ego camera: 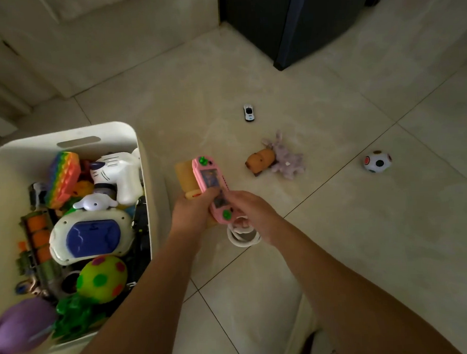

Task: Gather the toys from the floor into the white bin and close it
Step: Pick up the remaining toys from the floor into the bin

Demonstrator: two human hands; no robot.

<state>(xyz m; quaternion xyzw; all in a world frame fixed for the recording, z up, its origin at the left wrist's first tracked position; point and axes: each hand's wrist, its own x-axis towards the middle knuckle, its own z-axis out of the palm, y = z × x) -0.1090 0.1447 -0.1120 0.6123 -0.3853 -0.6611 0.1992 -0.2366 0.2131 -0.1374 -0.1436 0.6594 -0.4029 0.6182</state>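
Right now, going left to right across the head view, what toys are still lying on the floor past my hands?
Small white toy car → orange-brown capybara-like toy → pale purple plush toy lying against it → white ball with coloured spots.

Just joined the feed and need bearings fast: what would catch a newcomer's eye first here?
Both hands, left hand and right hand, grip a pink handheld game toy at centre, just right of the white bin crammed with toys. Loose on the tiled floor beyond lie a small white toy car, a lilac plush touching an orange toy, and a spotted ball far right.
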